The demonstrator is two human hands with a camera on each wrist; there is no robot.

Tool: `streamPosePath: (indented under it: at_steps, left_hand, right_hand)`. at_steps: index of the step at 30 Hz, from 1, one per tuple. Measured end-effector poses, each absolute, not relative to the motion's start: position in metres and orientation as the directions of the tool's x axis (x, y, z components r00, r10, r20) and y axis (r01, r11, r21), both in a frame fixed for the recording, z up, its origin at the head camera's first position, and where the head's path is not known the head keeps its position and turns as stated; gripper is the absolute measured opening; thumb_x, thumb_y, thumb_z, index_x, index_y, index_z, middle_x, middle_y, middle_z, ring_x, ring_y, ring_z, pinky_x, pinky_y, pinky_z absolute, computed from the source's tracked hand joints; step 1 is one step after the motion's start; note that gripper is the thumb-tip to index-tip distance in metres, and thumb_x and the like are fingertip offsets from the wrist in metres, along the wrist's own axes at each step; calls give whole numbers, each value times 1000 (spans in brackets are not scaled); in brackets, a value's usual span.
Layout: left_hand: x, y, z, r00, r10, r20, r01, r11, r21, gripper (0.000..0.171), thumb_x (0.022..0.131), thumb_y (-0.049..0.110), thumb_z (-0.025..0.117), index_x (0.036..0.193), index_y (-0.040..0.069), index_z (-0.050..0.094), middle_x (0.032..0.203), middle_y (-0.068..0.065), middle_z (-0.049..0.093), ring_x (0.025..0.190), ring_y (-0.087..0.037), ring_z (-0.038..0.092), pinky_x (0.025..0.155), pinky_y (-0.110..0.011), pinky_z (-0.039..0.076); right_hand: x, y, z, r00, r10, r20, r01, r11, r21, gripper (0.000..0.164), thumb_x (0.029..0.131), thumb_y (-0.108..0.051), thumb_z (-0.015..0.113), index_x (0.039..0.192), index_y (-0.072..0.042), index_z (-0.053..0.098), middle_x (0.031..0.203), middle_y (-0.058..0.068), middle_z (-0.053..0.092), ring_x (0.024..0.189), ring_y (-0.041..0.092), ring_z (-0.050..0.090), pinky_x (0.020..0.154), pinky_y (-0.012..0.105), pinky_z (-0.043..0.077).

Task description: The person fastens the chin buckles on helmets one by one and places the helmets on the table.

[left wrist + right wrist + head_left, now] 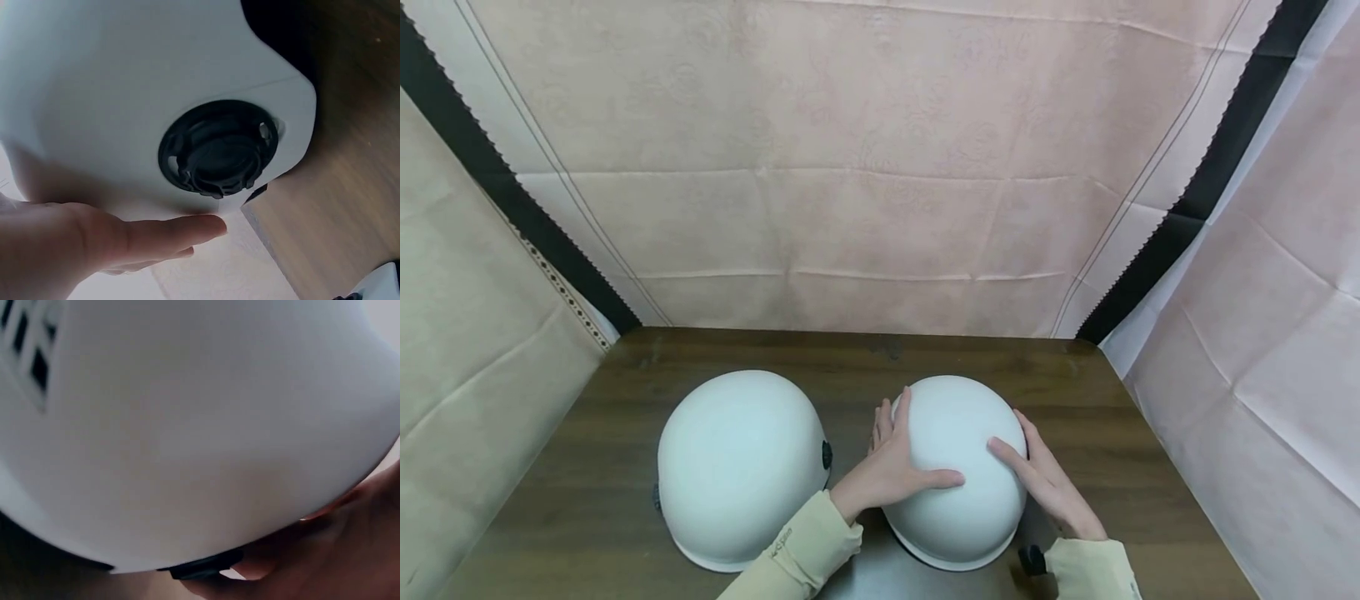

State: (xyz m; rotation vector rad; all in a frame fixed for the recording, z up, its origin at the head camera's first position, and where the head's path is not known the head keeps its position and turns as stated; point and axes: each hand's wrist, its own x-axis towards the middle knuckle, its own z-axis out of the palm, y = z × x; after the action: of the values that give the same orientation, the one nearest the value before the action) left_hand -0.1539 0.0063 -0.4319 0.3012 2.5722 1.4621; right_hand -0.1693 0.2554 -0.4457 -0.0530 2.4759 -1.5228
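Note:
In the head view, two white helmets stand side by side on a wooden table. The right helmet (955,425) is between my two hands, its front rim showing at the bottom. My left hand (891,471) holds its left side, thumb across the front of the shell, fingers up along the side. On the opposite side, my right hand (1052,487) grips with the thumb on the shell; its other fingers are partly hidden. A round black knob (219,150) shows on the held helmet in the left wrist view. In the right wrist view, fingers lie by a black piece (203,565) below the shell.
The left helmet (737,467) rests on the wooden table (587,467), close to my left forearm. A grey patch of surface (887,575) lies below the held helmet. Pale cloth walls (865,208) with black edging (1240,125) enclose the back and both sides.

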Motion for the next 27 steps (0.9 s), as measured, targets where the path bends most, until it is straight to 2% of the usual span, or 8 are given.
streamPosePath:
  at_steps: [9,16,24,27]
  left_hand:
    - [-153,7,-431,-969,239,-61,64,483,873,126,68,60,80,157,24,-2,159,-22,-5,145,-42,-7,105,-70,14]
    - [-155,7,-433,-970,239,-51,67,459,886,123,69,59,80,157,25,-1,158,-22,-3,143,-47,-3,99,-74,22]
    - [-156,6,-435,-968,247,-54,54,409,911,121,70,59,79,156,30,-1,158,-20,-3,141,-48,5,94,-69,34]
    - [-155,5,-433,-964,258,-58,49,390,920,121,71,58,79,156,30,-2,158,-19,-3,141,-47,7,94,-67,36]
  right_hand:
    - [-169,253,-446,-972,-148,-182,103,430,-897,80,95,-52,54,155,-19,12,153,16,25,127,40,43,96,59,41]
    - [-168,249,-442,-979,-115,-169,100,451,-887,83,94,-54,55,155,-15,13,153,18,25,127,40,44,96,60,42]
    - [-165,248,-430,-988,-79,-133,72,527,-847,90,92,-56,57,155,-10,13,153,23,26,128,43,43,95,59,42]
    - [-163,248,-426,-992,-76,-96,41,538,-842,87,92,-53,59,155,-11,15,153,22,26,128,43,43,95,59,43]
